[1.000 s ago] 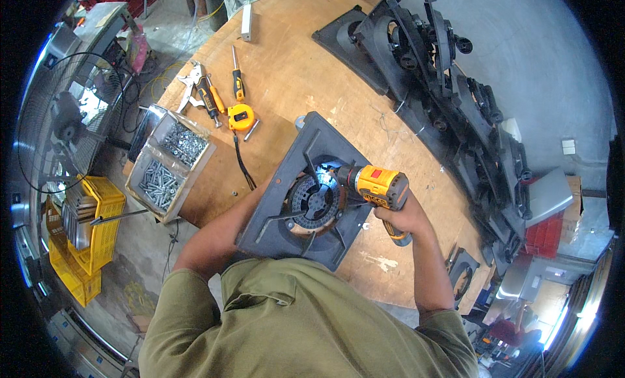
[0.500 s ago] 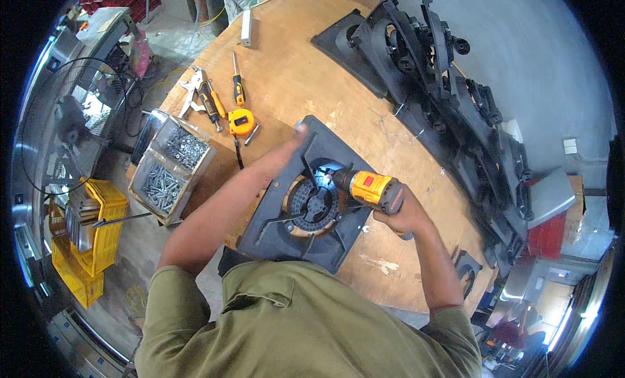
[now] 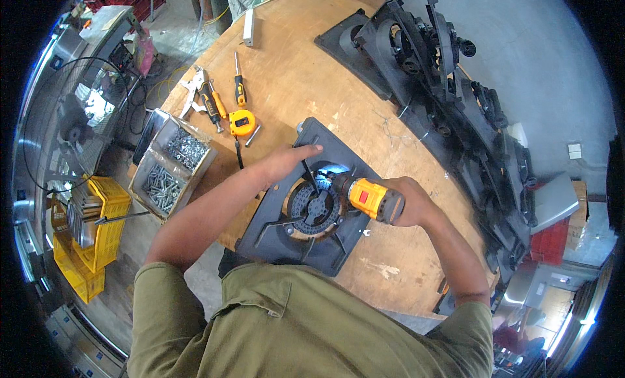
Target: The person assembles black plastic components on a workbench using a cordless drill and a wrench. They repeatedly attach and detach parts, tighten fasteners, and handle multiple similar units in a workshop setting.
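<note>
A dark cast-iron gas stove [image 3: 351, 153] lies on the wooden workbench in front of me, with a round burner in its middle opening. My right hand [image 3: 405, 202] is wrapped round a yellow and black cordless drill [image 3: 370, 197]. The drill points left, its tip low over the upper right of the burner, where its light shines; what the tip touches is hidden. My left hand [image 3: 293, 159] rests on the stove's far left part with a finger stretched out, beside one of the pot-support arms.
Left of the stove stand a box of screws and nuts [image 3: 140, 176], a tape measure [image 3: 242, 123], a screwdriver [image 3: 239, 85] and pliers [image 3: 193, 91]. Stacked black stove frames [image 3: 416, 104] line the right side. A yellow crate [image 3: 107, 215] sits low at left.
My left hand has slid from the stove's far left edge onto its top. My right hand and the drill have shifted slightly, with the drill still over the burner.
</note>
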Demonstrator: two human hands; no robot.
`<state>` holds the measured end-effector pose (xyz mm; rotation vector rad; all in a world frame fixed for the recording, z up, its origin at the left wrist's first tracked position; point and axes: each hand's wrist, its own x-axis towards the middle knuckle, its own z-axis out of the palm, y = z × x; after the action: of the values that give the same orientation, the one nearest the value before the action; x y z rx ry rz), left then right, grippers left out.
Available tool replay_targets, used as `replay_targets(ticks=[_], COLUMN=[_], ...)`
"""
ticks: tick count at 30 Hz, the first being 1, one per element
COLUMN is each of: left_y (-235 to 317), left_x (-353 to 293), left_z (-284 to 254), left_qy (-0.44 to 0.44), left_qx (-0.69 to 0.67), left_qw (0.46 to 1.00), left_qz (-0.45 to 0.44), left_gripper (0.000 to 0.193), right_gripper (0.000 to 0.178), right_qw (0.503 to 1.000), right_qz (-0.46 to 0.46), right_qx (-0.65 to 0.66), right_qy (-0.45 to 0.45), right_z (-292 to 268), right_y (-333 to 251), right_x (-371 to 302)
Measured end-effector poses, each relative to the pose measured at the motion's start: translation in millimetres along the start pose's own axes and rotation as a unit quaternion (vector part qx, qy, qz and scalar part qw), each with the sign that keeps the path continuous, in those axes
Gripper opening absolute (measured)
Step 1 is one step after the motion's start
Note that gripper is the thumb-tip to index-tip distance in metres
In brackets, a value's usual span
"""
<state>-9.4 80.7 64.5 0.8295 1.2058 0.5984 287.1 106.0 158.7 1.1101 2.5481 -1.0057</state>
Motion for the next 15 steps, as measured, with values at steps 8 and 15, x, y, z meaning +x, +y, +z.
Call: replay_targets(ticks=[8,15], left_y=[4.7,-0.1], left_x=[-1.0,0.6], left_z=[-0.4,-1.0], left_qy=[-0.025,-0.021], left_qx=[-0.005,-0.06], left_qw=[0.999,0.998], left_qz=[-0.032,-0.023], left_gripper=[0.071,0.061], right_gripper=[0.067,0.056], right_qw=[0.993,0.988], right_qz=[-0.047,-0.038], right_qx=[-0.095,-0.125], right_qy=[-0.049,-0.084], right_z=[-24.9,-41.4], right_y=[-12.1,-27.7], right_x=[11.4,19.9])
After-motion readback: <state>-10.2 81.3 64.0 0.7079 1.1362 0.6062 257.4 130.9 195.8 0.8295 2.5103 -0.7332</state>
